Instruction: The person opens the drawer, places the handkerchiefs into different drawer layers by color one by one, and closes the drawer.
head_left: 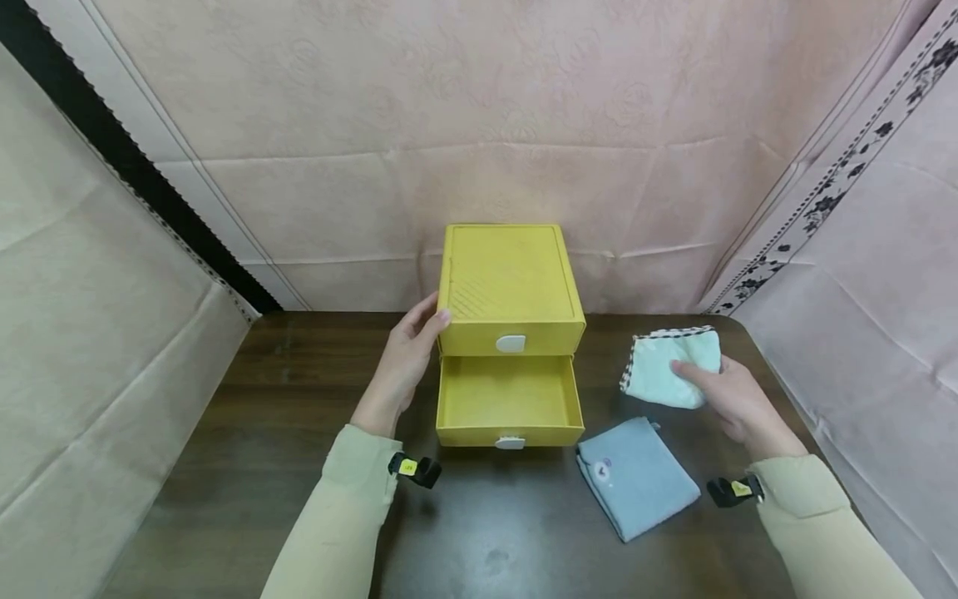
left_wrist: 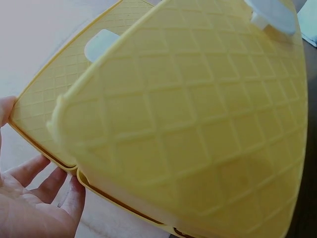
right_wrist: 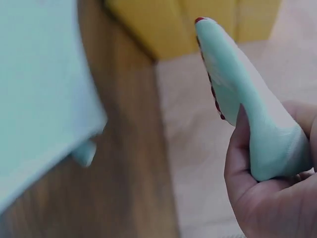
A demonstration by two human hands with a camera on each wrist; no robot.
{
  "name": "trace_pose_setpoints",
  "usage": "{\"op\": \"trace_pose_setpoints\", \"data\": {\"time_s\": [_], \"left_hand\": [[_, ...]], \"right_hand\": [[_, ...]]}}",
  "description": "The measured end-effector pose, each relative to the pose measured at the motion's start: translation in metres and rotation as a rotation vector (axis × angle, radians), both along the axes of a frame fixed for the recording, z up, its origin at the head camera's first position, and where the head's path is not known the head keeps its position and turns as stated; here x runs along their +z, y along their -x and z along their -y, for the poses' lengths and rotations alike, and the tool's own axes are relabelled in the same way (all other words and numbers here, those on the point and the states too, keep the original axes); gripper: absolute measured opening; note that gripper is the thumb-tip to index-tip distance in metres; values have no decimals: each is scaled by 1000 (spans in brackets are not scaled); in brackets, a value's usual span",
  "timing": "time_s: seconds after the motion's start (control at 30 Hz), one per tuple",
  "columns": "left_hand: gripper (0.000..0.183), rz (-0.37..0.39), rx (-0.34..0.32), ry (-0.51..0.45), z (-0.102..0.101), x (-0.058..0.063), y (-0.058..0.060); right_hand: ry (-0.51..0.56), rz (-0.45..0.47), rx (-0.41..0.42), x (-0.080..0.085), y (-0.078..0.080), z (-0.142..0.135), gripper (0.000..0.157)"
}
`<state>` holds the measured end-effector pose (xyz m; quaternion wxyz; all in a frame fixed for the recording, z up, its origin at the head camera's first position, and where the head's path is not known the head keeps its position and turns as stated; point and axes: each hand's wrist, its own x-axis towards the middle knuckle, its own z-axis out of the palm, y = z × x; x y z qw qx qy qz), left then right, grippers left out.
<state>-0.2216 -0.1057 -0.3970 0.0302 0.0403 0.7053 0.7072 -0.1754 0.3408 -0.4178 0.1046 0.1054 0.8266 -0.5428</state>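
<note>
On the table stands a yellow two-drawer box (head_left: 512, 274), its upper drawer in and its lower drawer (head_left: 509, 399) pulled out with nothing inside. My left hand (head_left: 400, 358) rests against the box's left side, the thumb near the upper front corner. The left wrist view shows its fingers (left_wrist: 47, 186) touching the side beside the waffle-patterned drawer fronts. To the right of the box, my right hand (head_left: 737, 403) pinches a folded mint-green cloth (head_left: 674, 366) with a checked edge, thumb on top. Below it lies a folded blue cloth (head_left: 636, 478) with a small round patch.
The dark wooden table (head_left: 479, 532) ends at a pale cloth backdrop (head_left: 486, 191) just behind the box. More pale cloth hangs along the left (head_left: 97, 333) and right sides (head_left: 883, 274).
</note>
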Motion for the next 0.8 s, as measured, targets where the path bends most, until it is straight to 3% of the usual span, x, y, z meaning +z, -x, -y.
{"op": "trace_pose_setpoints", "data": {"time_s": [0.13, 0.3, 0.43, 0.7, 0.8], "left_hand": [[60, -23, -17, -21, 1, 1, 0], [59, -21, -26, -14, 1, 4, -1], [58, -16, -31, -25, 1, 4, -1], [57, 15, -34, 4, -2, 14, -6], [57, 19, -28, -9, 0, 6, 0]], "right_hand": [[178, -46, -2, 21, -12, 18, 76], [405, -117, 29, 40, -25, 47, 48], [406, -148, 84, 45, -32, 67, 40], [338, -170, 174, 49, -42, 96, 47], [328, -179, 227, 50, -41, 111, 47]]}}
